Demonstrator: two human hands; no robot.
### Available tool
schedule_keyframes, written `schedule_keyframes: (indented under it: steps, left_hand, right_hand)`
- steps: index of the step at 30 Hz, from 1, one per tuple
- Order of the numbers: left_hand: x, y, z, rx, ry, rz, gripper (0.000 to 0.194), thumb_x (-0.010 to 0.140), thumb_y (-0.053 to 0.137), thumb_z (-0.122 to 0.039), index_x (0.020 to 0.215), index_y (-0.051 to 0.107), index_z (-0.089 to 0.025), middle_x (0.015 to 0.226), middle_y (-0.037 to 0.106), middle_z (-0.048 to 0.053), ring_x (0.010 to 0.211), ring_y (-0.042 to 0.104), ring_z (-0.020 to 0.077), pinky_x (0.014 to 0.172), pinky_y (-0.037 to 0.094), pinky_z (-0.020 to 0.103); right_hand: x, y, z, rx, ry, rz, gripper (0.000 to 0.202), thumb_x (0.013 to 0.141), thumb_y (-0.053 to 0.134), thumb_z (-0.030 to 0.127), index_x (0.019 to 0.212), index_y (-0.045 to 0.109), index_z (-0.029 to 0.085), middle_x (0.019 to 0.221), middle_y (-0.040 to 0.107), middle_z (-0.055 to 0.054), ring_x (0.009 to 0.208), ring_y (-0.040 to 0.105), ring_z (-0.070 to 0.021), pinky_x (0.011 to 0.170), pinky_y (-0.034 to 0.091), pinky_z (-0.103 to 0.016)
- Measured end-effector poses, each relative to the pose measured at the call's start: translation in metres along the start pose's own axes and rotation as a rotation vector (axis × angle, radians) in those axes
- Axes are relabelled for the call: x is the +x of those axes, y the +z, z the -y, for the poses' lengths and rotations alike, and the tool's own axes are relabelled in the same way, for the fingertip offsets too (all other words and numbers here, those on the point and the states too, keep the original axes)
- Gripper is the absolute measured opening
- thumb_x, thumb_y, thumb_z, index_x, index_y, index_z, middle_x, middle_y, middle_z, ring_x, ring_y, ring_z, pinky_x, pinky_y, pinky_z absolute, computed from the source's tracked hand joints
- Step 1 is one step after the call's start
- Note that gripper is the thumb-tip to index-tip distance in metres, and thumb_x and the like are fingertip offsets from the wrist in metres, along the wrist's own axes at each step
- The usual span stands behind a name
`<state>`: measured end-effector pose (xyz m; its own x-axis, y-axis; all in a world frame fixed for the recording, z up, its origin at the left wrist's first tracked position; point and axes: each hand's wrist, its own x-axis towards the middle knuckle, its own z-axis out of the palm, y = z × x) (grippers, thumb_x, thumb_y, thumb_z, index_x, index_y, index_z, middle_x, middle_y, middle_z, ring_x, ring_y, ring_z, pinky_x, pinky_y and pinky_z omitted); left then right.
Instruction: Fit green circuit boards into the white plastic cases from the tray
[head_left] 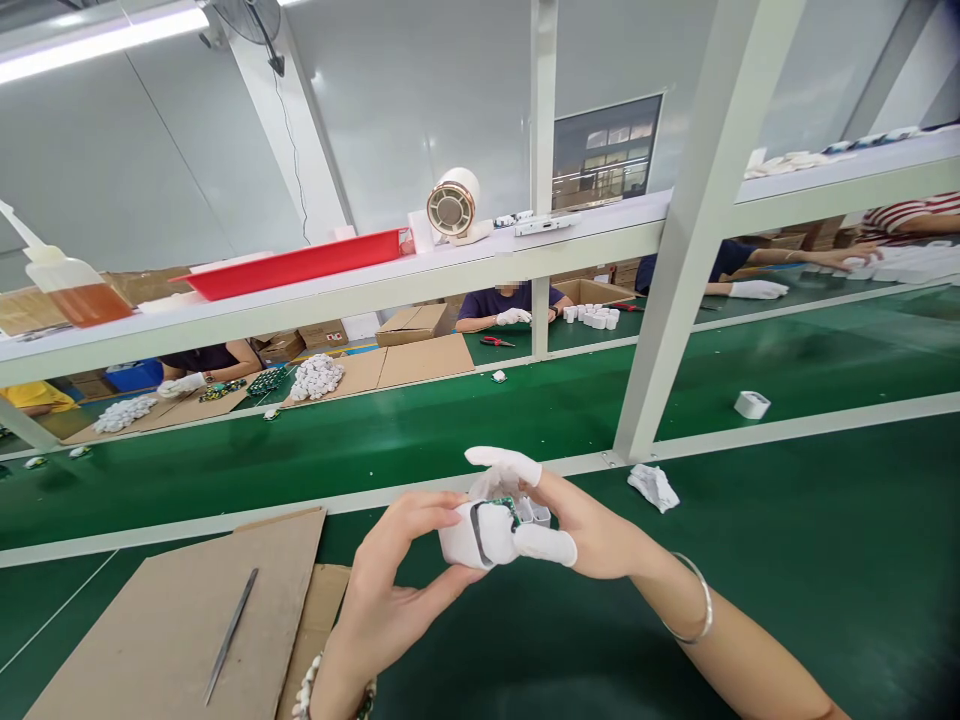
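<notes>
My left hand [401,580] grips a white plastic housing [459,540] between thumb and fingers, over the green bench. At its right end, my right hand [559,525], with white covers on its fingers, holds a rounded white part [496,533] against the housing's open side. A small green circuit board [512,507] shows along the upper edge of that part. Just behind the hands, more white pieces [536,511] are partly hidden by my right fingers.
Tweezers [232,636] lie on cardboard [172,610] at the left. A crumpled white cloth [654,487] is right of my hands. Beyond is a green conveyor [420,430] with a white housing [752,404]. A post [682,240] and shelf [315,300] stand ahead; people work across.
</notes>
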<state>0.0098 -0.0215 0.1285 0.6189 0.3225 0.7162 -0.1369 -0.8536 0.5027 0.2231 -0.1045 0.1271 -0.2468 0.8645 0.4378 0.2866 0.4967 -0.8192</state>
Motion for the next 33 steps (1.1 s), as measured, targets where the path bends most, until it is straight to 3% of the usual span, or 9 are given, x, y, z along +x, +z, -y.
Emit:
schedule_keyframes:
  steps: [3,6,11,16,28,33]
  left_hand:
    - [0.0,0.003,0.0,-0.045,0.029,0.019,0.038,0.08,0.071,-0.011,0.112,0.055,-0.023,0.115,0.064,0.009,0.109,0.061,0.0228,0.088,0.054,0.036]
    - [0.0,0.006,0.001,-0.101,0.036,0.037,0.042,0.079,0.071,-0.009,0.114,0.054,-0.024,0.118,0.063,0.009,0.11,0.06,0.0221,0.089,0.054,0.035]
    - [-0.001,0.007,0.003,-0.158,0.047,0.051,0.043,0.079,0.071,-0.008,0.115,0.054,-0.024,0.119,0.062,0.01,0.112,0.059,0.0231,0.09,0.053,0.037]
    - [0.0,0.009,0.001,-0.169,0.068,0.029,0.038,0.08,0.071,-0.012,0.113,0.055,-0.024,0.117,0.064,0.011,0.11,0.061,0.0248,0.087,0.055,0.039]
    - [0.002,0.015,0.001,-0.192,0.082,0.009,0.036,0.082,0.07,-0.014,0.112,0.054,-0.024,0.116,0.064,0.01,0.112,0.06,0.0249,0.09,0.054,0.041]
    - [0.002,0.017,0.001,-0.197,0.092,-0.002,0.034,0.083,0.068,-0.015,0.112,0.053,-0.025,0.115,0.065,0.01,0.113,0.06,0.0252,0.092,0.054,0.043]
  right_hand:
    - [0.003,0.002,-0.011,0.232,0.039,0.12,0.086,0.084,0.06,0.052,0.152,0.017,0.022,0.11,0.055,-0.01,0.092,0.053,-0.0179,0.082,0.045,-0.037]
    - [0.004,0.007,-0.015,0.336,0.053,0.129,0.087,0.083,0.064,0.048,0.152,0.017,0.021,0.111,0.055,-0.011,0.094,0.053,-0.0183,0.085,0.044,-0.038]
    - [0.001,0.011,-0.008,0.282,0.028,0.092,0.086,0.083,0.065,0.04,0.152,0.017,0.022,0.114,0.055,-0.011,0.091,0.053,-0.0166,0.085,0.044,-0.039]
    - [0.0,0.014,-0.003,0.252,0.043,0.042,0.084,0.082,0.066,0.044,0.151,0.021,0.023,0.1,0.055,-0.006,0.09,0.053,-0.017,0.084,0.046,-0.038]
    - [0.0,0.02,-0.005,0.274,-0.061,-0.051,0.065,0.084,0.065,0.037,0.142,0.039,0.023,0.113,0.055,-0.01,0.1,0.054,-0.0198,0.084,0.046,-0.037]
    - [-0.002,0.02,-0.002,0.221,-0.05,-0.078,0.065,0.083,0.067,0.032,0.141,0.04,0.024,0.109,0.056,-0.008,0.086,0.054,-0.0147,0.074,0.046,-0.03]
